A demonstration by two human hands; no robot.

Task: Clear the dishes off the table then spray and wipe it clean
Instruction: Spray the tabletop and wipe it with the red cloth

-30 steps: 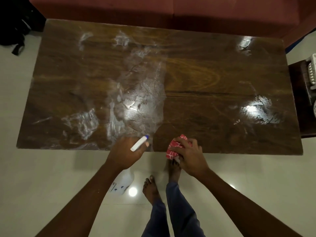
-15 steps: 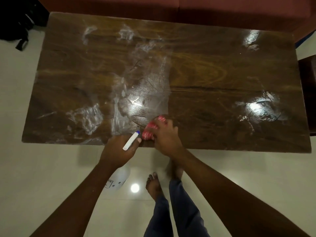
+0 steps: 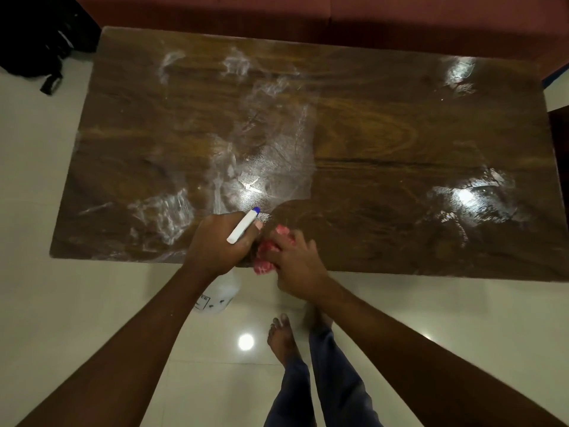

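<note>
red cloth (image 3: 264, 264) held by the right hand (image 3: 297, 263) on the wooden table (image 3: 400, 134), left hand (image 3: 215, 241) gripping a spray bottle (image 3: 243, 227).

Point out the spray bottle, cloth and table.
spray bottle (image 3: 242, 225), head view, on its white nozzle.
cloth (image 3: 264, 262), head view, on the lower red fold.
table (image 3: 400, 134), head view, on bare wood top.

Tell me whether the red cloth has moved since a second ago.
Yes. The cloth under the right hand has slid left along the table's near edge, towards the spray bottle.
</note>
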